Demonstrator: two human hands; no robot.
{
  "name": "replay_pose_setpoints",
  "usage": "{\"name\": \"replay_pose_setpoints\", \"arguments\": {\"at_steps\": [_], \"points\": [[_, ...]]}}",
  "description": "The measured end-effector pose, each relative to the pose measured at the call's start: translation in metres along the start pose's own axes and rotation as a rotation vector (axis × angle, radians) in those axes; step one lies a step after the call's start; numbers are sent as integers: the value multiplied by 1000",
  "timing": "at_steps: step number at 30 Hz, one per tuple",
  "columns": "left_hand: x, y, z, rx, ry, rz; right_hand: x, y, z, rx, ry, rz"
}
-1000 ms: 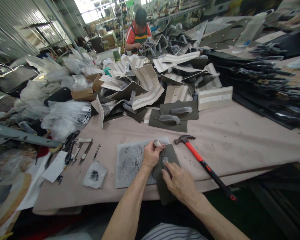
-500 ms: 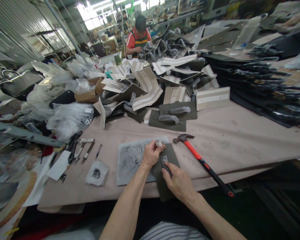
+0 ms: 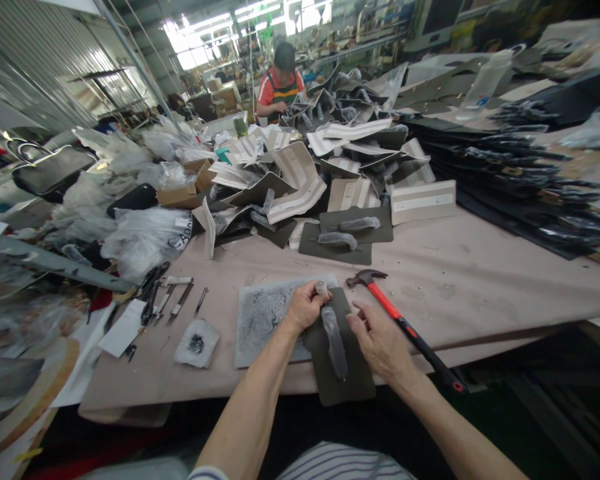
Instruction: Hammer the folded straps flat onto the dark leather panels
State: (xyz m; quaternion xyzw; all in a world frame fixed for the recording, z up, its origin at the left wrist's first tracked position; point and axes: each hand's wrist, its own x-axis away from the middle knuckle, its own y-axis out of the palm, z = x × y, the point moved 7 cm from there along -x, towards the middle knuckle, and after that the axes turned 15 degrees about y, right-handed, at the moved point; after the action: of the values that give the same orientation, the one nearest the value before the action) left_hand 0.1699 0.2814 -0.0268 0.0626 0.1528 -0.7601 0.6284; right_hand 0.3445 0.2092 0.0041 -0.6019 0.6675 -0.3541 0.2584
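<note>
A dark olive leather panel (image 3: 350, 373) lies at the table's near edge, partly over a scuffed grey cutting pad (image 3: 263, 320). A plastic-wrapped handle strip (image 3: 334, 341) runs down its middle. My left hand (image 3: 307, 305) is closed on the panel's top left corner, its thumb wrapped in tape. My right hand (image 3: 380, 340) rests on the panel's right side, fingers curled, just left of the red-handled hammer (image 3: 400, 320).
Small hand tools (image 3: 167, 300) and a pad with dark bits (image 3: 196, 344) lie left. A heap of panels (image 3: 305, 180) fills the table's middle; black stacks (image 3: 525, 180) sit right. Plastic bags (image 3: 140, 237) pile left. Another person (image 3: 280, 83) works far back.
My right hand has moved off the wrapped strip to the panel's right side, uncovering the strip. The left hand stays at the top corner. The view has tilted slightly.
</note>
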Motion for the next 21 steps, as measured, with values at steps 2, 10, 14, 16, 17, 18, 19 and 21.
{"name": "replay_pose_setpoints", "arguments": {"at_steps": [2,10,14,16,17,18,19,21], "points": [[0,0,4,-60,24,-15,-17,-22,26,210,56,137],[-5,3,5,-110,54,-110,-41,-14,100,-14,398,-344],[1,2,4,-100,97,-65,-33,-15,58,-282,455,-559],[3,2,2,-100,107,-59,-32,-33,33,-343,441,-472],[4,3,1,-103,104,-63,-33,-45,21,-330,386,-376],[4,3,0,-106,101,-70,-33,-58,10,-288,301,-261],[4,4,0,-109,101,-78,-32,-69,-1,-221,197,-145],[4,4,1,-113,106,-83,-28,-80,-16,-27,10,-10]]}}
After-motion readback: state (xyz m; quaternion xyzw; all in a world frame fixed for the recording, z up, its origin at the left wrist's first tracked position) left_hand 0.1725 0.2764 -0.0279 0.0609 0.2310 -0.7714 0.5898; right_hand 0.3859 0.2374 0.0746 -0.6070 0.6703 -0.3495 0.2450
